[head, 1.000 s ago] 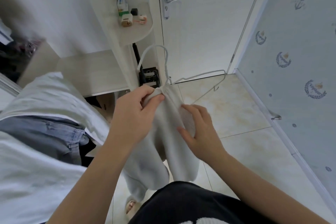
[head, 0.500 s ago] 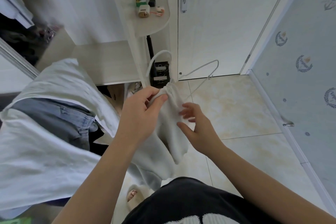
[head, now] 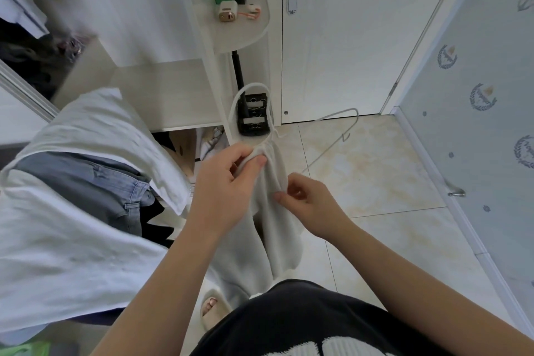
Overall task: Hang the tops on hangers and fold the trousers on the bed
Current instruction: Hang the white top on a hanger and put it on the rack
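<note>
A pale grey top (head: 274,225) hangs bunched on a white wire hanger (head: 332,136), whose hook loops up at the top. My left hand (head: 228,185) grips the gathered neck of the top just under the hook. My right hand (head: 312,205) pinches the fabric a little lower on the right side. One hanger arm sticks out bare to the right. On the bed (head: 57,254) at the left lie blue jeans (head: 95,182) between white sheets or garments.
A white shelf unit (head: 231,29) with small items stands ahead, a black device (head: 252,115) beneath it. A closed white door (head: 346,37) is behind, a patterned wall (head: 476,95) at the right. Tiled floor (head: 390,182) spreads to the right. An open wardrobe is at the far left.
The view has shifted right and the hanger has tilted. My right hand went from lying flat on the top to pinching its fabric. My left hand kept its grip at the neck.
</note>
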Motion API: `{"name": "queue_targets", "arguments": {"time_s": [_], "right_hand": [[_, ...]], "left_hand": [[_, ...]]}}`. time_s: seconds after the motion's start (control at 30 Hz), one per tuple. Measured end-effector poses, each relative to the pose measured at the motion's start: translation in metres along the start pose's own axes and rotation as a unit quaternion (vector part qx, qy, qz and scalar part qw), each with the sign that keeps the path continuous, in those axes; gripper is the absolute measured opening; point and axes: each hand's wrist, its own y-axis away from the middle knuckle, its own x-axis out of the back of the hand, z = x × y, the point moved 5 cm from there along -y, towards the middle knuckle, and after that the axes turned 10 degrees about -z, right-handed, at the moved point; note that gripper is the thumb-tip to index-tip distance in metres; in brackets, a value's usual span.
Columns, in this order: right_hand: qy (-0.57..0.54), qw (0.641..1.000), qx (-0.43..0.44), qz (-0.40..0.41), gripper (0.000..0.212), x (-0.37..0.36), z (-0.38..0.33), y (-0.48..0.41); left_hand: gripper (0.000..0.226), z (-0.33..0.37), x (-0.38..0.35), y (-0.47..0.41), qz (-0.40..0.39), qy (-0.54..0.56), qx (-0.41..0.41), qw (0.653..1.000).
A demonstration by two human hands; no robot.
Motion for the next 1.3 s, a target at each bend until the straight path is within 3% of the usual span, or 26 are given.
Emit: {"name": "queue_targets", "arguments": {"time_s": [0.1,0.27,0.37,0.43,0.57,0.7,0.77,0.87,1.0,1.07,1.2,1.3], "right_hand": [[0.045,0.994,-0.070,-0.075,0.017,-0.010,0.029,0.000],[0.152,0.975,-0.096,-0.130,0.057,-0.018,0.075,0.005],[0.192,0.969,-0.100,-0.118,0.051,-0.011,0.091,0.007],[0.261,0.957,-0.081,-0.101,0.030,0.001,0.098,0.011],[0.473,0.880,-0.028,-0.043,0.022,0.038,0.108,0.022],[0.529,0.848,0.004,0.020,0.023,0.078,0.104,0.027],[0.529,0.847,0.009,0.046,0.035,0.097,0.090,0.025],[0.519,0.851,0.004,0.075,0.036,0.115,0.062,0.025],[0.365,0.929,0.052,0.032,0.038,0.117,0.027,0.022],[0.318,0.943,0.093,0.040,0.044,0.112,0.003,0.021],[0.283,0.943,0.173,0.025,0.033,0.083,-0.053,0.016],[0.213,0.956,0.200,0.029,0.022,0.061,-0.086,0.015]], "left_hand": [[0.023,-0.001,0.005,0.001,0.016,0.005,0.006,1.000],[0.020,0.004,0.010,0.002,0.010,0.009,0.000,1.000],[0.017,0.002,0.011,0.003,-0.008,0.012,-0.007,1.000],[0.015,-0.004,0.019,0.002,-0.014,0.010,-0.010,1.000],[0.015,-0.019,0.034,0.000,-0.032,0.000,-0.024,0.999],[0.030,-0.030,0.043,0.003,-0.079,-0.015,-0.024,0.996],[0.032,-0.037,0.047,0.004,-0.103,-0.037,-0.015,0.994],[0.023,-0.045,0.049,0.004,-0.140,-0.059,0.013,0.988],[0.046,-0.052,0.044,0.000,-0.172,-0.089,0.032,0.981],[0.055,-0.050,0.037,-0.003,-0.199,-0.086,0.034,0.976],[0.049,-0.031,0.008,-0.005,-0.265,-0.101,0.001,0.959],[0.047,-0.015,-0.006,-0.009,-0.266,-0.076,-0.034,0.960]]}}
